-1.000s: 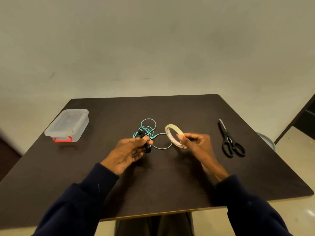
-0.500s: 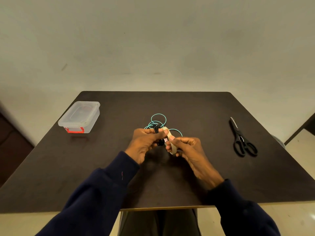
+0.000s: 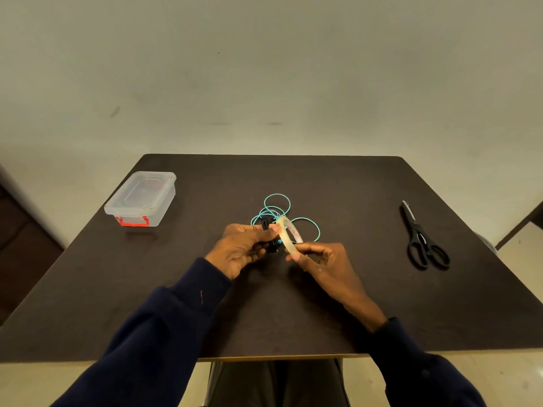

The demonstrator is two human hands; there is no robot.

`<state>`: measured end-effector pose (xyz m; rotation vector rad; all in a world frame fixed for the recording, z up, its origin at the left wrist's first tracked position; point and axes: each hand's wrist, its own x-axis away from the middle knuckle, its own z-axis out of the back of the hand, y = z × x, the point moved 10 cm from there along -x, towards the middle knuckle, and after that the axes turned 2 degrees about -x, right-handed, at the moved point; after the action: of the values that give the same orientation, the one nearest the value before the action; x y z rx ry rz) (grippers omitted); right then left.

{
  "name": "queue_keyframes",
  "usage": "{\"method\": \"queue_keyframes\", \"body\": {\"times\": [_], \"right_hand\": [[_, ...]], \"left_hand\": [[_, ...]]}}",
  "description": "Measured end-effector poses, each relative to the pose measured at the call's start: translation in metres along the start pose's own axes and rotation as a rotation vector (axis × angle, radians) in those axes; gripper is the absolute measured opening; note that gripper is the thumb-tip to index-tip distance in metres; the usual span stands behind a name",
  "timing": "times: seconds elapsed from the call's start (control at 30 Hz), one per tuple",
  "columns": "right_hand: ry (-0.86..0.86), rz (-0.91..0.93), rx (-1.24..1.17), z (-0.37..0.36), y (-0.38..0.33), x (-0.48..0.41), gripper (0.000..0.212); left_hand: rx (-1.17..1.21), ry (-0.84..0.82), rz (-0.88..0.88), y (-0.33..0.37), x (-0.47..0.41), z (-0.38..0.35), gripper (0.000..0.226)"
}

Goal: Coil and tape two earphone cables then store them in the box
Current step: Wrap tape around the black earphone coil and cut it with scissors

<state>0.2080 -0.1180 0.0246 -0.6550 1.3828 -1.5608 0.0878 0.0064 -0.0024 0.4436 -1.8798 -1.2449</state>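
The left hand [image 3: 244,248] curls its fingers round the coiled black cable [image 3: 266,229] over the table's middle, and the right hand [image 3: 320,259] pinches the tape roll [image 3: 286,236] beside it. Taping looks due: best to keep the coil squeezed and draw out a short end before fetching the scissors [image 3: 423,242] at right. The teal cable [image 3: 276,205] lies loose just beyond, the lidded box [image 3: 141,198] far left, on a dark table [image 3: 352,304] before a pale wall [image 3: 264,69].

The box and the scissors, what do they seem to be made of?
Box: clear, glossy plastic, since its inside shows through the lid and walls. Its red latch looks plastic too. Scissors: the handles look like matt black plastic, and the pale grey blade tip is probably metal.
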Motion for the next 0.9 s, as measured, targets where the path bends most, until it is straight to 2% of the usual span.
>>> {"method": "queue_keyframes", "body": {"times": [0.13,0.3,0.47,0.67,0.9], "right_hand": [[0.002,0.049,0.092,-0.001,-0.006,0.004,0.01],[0.124,0.154,0.061,0.016,-0.012,0.009,0.013],[0.209,0.134,0.058,0.025,-0.01,0.007,0.019],[0.184,0.135,0.069,0.022,-0.011,0.007,0.019],[0.176,0.119,0.094,0.022,-0.005,0.004,0.013]], "left_hand": [[0.013,-0.068,0.017,-0.008,0.005,0.009,0.012],[0.039,-0.175,0.088,-0.016,0.018,0.027,0.025],[-0.139,-0.321,0.221,-0.025,0.036,0.029,0.02],[-0.531,-0.211,0.169,-0.018,0.029,0.042,0.009],[-0.696,-0.094,0.079,-0.011,0.024,0.047,0.01]]}}
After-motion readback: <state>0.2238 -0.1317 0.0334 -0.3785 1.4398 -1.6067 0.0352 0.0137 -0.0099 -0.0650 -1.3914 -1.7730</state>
